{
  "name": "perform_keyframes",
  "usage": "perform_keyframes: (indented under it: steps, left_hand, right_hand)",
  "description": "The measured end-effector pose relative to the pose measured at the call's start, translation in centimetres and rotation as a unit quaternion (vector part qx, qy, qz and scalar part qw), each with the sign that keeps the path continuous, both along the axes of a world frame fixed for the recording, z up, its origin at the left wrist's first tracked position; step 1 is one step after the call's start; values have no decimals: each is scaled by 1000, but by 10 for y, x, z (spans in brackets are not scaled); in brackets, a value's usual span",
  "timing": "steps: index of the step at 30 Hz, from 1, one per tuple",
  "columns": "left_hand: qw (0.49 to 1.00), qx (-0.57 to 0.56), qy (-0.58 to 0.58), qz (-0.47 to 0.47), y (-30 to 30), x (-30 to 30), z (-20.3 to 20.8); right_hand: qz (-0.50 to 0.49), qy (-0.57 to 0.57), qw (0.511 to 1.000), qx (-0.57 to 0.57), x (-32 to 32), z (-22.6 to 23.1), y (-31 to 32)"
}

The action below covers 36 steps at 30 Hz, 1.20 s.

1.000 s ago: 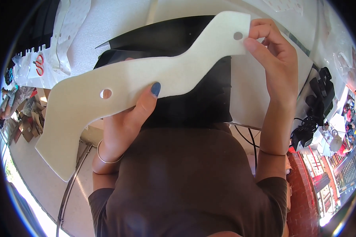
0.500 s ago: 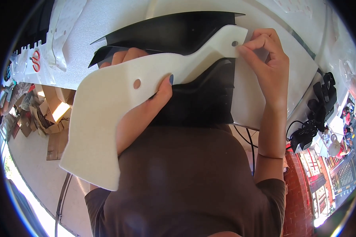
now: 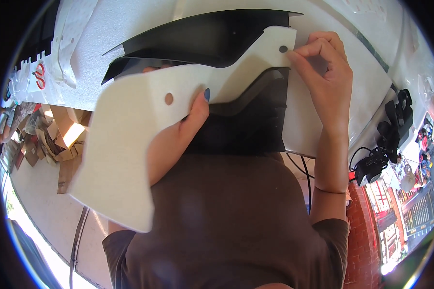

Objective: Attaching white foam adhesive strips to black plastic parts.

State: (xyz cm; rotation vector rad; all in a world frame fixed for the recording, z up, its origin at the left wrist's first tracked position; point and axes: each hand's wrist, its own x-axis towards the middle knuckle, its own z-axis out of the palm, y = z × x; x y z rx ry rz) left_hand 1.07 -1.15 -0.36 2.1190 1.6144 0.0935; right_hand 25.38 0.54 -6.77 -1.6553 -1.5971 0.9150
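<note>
A cream-white, felt-like cut-out pad (image 3: 118, 139) with two round holes spans the space before me, its broad end hanging at lower left. My left hand (image 3: 190, 118) grips its middle, thumb with a blue nail on top and fingers mostly hidden beneath. At the pad's narrow end, my right hand (image 3: 325, 60) pinches the edge near the small hole between thumb and forefinger. Behind the pad lies a black moulded plastic panel (image 3: 248, 130) with a curved raised far part. The narrow end overlies this panel; whether they touch all along I cannot tell.
The panel sits on a white-covered table (image 3: 323, 106). A clear bag with a red item (image 3: 38, 77) lies at far left. Cardboard boxes (image 3: 67, 166) stand on the floor at left. Black cables with a plug-like block (image 3: 371, 164) rest by the table's right edge.
The pad's narrow end has moved slightly left and away from me, closer in line with the panel. The left fingers have slid further under the pad. Both hands keep their hold.
</note>
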Motion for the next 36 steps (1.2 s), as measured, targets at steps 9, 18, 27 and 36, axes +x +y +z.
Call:
perform_keyframes:
  steps: [9, 18, 27, 36]
  left_hand:
    - [997, -70, 21, 29, 2, 7, 10]
    - [995, -83, 31, 53, 0, 8, 7]
    - [989, -116, 38, 85, -4, 9, 8]
    - [988, -125, 48, 76, -4, 9, 9]
  right_hand:
    - [8, -17, 1000, 7, 2, -2, 0]
    - [6, -12, 1000, 11, 1, -3, 1]
    - [22, -26, 999, 25, 0, -3, 2]
    - [21, -45, 998, 34, -1, -4, 1]
